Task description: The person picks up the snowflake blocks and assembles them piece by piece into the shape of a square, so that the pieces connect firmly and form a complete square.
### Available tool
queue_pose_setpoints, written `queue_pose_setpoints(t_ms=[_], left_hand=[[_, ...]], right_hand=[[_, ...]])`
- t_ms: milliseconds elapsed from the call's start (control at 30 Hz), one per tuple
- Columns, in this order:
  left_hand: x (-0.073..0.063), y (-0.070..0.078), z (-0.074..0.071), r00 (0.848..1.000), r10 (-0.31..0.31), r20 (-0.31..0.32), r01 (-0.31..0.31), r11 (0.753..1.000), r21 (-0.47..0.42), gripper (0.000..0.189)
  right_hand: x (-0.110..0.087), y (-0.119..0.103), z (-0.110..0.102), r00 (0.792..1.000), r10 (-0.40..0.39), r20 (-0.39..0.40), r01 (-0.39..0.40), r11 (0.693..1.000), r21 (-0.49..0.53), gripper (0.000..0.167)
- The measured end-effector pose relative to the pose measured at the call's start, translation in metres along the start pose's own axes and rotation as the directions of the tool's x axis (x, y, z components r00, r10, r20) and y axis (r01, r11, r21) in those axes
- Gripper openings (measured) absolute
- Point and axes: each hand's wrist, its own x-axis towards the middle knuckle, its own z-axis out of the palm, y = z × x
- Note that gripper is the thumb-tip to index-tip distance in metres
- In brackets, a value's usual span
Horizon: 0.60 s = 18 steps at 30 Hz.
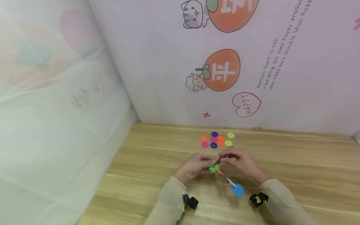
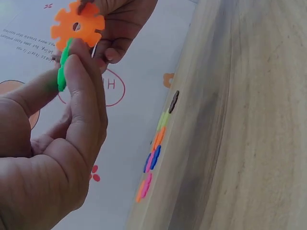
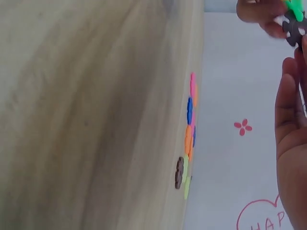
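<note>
Two printed walls [image 1: 163, 62] are filling upper frame, wood-grain table [image 1: 126, 181] spreading below. Lower centre: left hand [image 1: 195, 165] is pinching green disc [image 1: 214, 169], right hand [image 1: 243, 160] gripping brown disc [image 3: 293, 24].

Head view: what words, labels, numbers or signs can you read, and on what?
"Happiness itself is not / a bad thing, but some happy produc… / many times more trouble than happ…": back wall sheet, cut off.
"HAPPY": red heart on that sheet.
"平", sideways: lower orange persimmon.
Upper persimmon: character cut off, unreadable.
Left sheet: lettering too faint to read.
Notched discs: no text visible.
</note>
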Motion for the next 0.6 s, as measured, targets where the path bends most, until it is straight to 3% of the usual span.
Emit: queue_pose_setpoints(t_ms=[100,200,300,467,600], left_hand=[[-0.001,0.002,-0.001,0.999,-0.002,-0.037,0.001,1.000,-0.009,0.024],[-0.002,0.003,-0.003,0.999,0.001,-0.044,-0.001,1.000,-0.004,0.025],[-0.002,0.004,-0.005,1.000,0.001,-0.027,-0.002,1.000,-0.015,0.029],[-0.001,0.002,-0.006,1.000,0.002,-0.005,-0.002,1.000,-0.015,0.035],[0.000,0.001,-0.006,1.000,0.012,0.009,-0.012,1.000,-0.015,0.034]], right_hand=[[0.004,0.005,-0.008,0.989,0.147,-0.034,-0.150,0.981,-0.120,0.018],[0.009,0.013,-0.017,0.963,0.264,-0.048,-0.268,0.926,-0.265,0.021],[0.013,0.024,-0.024,0.951,0.306,-0.038,-0.299,0.885,-0.357,0.019],[0.020,0.036,-0.027,0.936,0.345,-0.066,-0.341,0.849,-0.403,0.020],[0.025,0.044,-0.026,0.911,0.408,-0.066,-0.393,0.806,-0.443,0.023]])
